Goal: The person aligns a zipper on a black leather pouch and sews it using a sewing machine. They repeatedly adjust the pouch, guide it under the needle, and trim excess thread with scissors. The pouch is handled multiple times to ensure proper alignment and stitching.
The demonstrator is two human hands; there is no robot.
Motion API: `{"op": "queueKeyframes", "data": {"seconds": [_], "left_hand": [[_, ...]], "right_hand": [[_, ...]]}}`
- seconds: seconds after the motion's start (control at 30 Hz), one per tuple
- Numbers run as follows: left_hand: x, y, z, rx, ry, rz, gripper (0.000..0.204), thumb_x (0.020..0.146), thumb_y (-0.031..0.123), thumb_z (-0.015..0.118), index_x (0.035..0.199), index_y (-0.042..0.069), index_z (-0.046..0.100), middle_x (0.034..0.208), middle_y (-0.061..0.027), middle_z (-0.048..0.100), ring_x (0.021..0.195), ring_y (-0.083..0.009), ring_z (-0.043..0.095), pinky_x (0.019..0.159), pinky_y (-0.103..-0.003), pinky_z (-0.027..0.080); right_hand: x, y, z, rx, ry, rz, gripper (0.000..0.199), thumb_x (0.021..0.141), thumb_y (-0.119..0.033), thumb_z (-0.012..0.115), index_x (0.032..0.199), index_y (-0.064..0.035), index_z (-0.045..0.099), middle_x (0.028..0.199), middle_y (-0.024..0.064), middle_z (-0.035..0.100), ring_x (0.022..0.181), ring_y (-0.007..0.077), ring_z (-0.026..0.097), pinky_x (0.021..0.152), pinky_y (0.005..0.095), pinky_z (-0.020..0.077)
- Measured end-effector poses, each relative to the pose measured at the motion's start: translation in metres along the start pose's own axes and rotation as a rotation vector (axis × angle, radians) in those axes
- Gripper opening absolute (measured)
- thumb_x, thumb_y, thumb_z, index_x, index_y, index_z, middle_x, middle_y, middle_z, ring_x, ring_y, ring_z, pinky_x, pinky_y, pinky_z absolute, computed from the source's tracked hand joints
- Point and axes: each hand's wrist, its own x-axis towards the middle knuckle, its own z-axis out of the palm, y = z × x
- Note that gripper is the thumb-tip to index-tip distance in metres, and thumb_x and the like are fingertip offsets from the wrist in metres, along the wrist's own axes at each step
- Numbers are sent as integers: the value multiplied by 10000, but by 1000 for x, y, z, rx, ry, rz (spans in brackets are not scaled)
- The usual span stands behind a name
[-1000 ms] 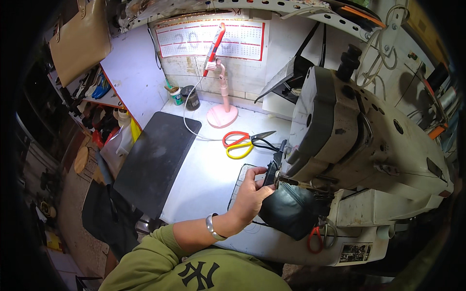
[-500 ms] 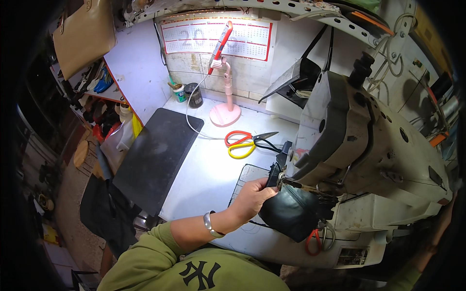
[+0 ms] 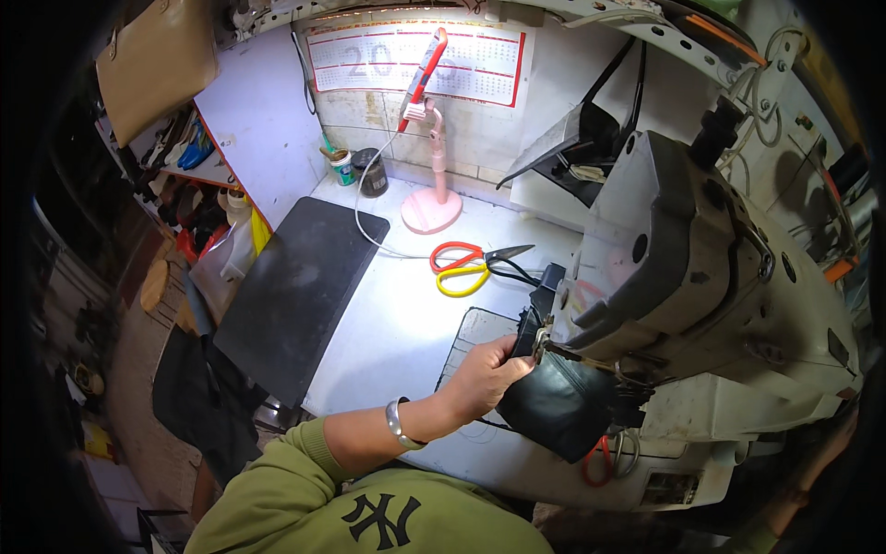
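My left hand point(image 3: 485, 379), with a silver bangle at the wrist, is closed on the edge of a black leather piece point(image 3: 558, 406). Thumb and fingers pinch it right beside the needle area of a large, worn sewing machine point(image 3: 683, 268). The leather bulges like a pouch under the machine head and hangs over the table's near side; what kind of article it is, I cannot make out. My right forearm point(image 3: 812, 471) shows dimly at the far right, beyond the machine, and the hand itself is hidden.
Large scissors point(image 3: 461, 268) with red and yellow handles lie behind my left hand. Red-handled scissors point(image 3: 598, 460) hang near the front edge. A black mat point(image 3: 295, 286) lies left, a pink lamp stand point(image 3: 432, 210) and two small pots point(image 3: 372, 175) at the back. A black bag point(image 3: 581, 138) hangs by the wall.
The whole view has shifted slightly. My left hand keeps its hold on the leather by the needle area, with no clear movement of the leather.
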Motion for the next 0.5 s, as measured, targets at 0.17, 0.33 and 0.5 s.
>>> {"op": "queueKeyframes", "data": {"seconds": [0.17, 0.33, 0.5], "left_hand": [[-1, 2, 1, 29, 14, -20, 123, 946, 135, 521, 912, 37, 589, 832, 45, 515, 782, -49, 433, 731, -214, 392], [0, 1, 1, -2, 5, -7, 131, 944, 136, 515, 902, 37, 588, 829, 45, 516, 778, -49, 432, 728, -217, 392], [1, -2, -2, 4, -17, 6, 130, 941, 135, 524, 942, 30, 601, 863, 43, 540, 810, -48, 452, 762, -218, 395]], "right_hand": [[74, 14, -27, -253, -214, -287, 445, 1028, -369, 392, 1164, 8, 585, 1085, 117, 618, 955, 206, 602, 822, 346, 477], [-2, 20, -1, -198, -84, -402, 462, 1041, -330, 349, 1345, -7, 480, 1323, 130, 526, 1151, 234, 549, 958, 387, 440], [-44, 0, 21, 87, -45, -214, 541, 1035, -357, 364, 1422, 22, 375, 1399, 169, 462, 1214, 273, 512, 999, 395, 431]]}}
